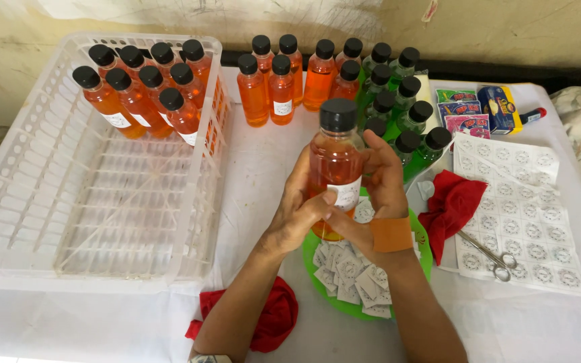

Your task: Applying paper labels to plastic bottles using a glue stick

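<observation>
Both my hands hold one bottle of orange liquid [334, 158] with a black cap, upright above a green plate [426, 254]. My left hand [297, 212] wraps its left side, thumb pressing a small white round label [346, 193] on the front. My right hand [379, 185] cups the right side, an orange band on the wrist. On the plate lie several cut white labels [351, 272].
A white plastic crate [89, 202] at left holds several orange bottles [142, 91] in its far end. More orange bottles [284, 77] and green bottles [405, 107] stand behind. Label sheets [526, 215], scissors [489, 254], red cloths [452, 205], small packets [469, 107] lie at right.
</observation>
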